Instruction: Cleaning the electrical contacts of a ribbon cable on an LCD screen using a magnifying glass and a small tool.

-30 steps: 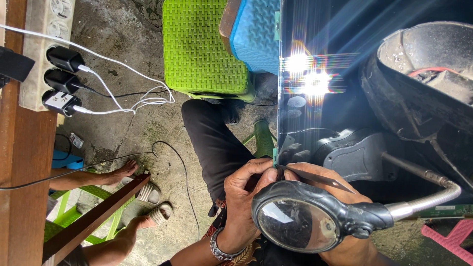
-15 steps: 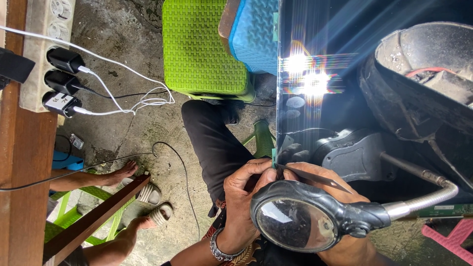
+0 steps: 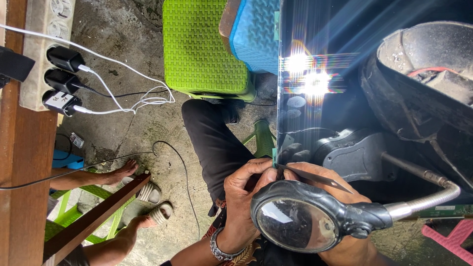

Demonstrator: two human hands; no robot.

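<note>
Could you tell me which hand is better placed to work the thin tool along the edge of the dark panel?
Right, I would judge. The right hand holds the thin tool, its tip at the dark panel's lower corner. The left hand curls at that corner.

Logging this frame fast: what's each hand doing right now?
Left hand: fingers pinched at the dark panel's edge.
Right hand: closed on thin tweezers.
</note>
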